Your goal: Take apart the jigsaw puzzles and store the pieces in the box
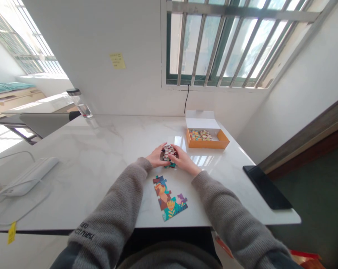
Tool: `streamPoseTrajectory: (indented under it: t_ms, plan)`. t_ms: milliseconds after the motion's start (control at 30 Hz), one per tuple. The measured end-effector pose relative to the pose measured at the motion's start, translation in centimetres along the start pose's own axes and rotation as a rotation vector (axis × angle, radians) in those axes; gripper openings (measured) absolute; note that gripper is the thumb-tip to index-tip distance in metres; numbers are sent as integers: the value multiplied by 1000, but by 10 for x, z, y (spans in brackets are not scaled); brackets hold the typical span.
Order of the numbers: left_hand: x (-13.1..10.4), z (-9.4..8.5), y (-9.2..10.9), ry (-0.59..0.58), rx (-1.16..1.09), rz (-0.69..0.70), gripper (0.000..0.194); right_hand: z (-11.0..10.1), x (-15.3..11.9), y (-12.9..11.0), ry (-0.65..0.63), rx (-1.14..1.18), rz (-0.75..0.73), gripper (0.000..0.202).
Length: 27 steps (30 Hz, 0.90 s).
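Observation:
A stack of jigsaw puzzle pieces [169, 152] sits between my two hands on the white marbled table. My left hand [157, 156] is curved around its left side, and my right hand [182, 158] closes in from the right with its thumb across the front. Some of the pieces are covered by my fingers. Nearer to me lies a joined section of puzzle [165, 203], roughly L-shaped, with orange, teal, purple and yellow printing.
An orange open box [208, 144] with more puzzle pieces stands at the back right. A black tablet-like slab [266, 186] lies at the right edge. A clear bottle [83, 106] stands back left; a white power strip [31, 177] with cables lies left.

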<state>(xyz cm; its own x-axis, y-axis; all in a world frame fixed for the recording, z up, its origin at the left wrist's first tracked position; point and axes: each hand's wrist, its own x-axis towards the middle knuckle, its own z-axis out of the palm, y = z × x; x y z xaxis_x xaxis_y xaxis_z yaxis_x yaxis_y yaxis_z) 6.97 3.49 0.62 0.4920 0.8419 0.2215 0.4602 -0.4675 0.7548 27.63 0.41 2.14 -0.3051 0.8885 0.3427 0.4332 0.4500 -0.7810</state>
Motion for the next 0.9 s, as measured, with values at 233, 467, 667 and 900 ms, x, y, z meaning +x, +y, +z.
streamPoseTrajectory:
  t_ms: [233, 467, 667, 900]
  plan:
    - [-3, -6, -3, 55, -40, -4, 112, -9, -31, -46, -104, -215, -147, 23]
    - [-9, -12, -8, 146, 33, -40, 105, 18, -56, -65, -431, -431, -245, 52]
    - [-10, -11, -6, 134, 56, -47, 105, 20, -54, -61, -462, -236, -112, 38]
    - [-9, -13, -8, 84, 68, -47, 105, 1, -38, -39, -275, 367, 144, 19]
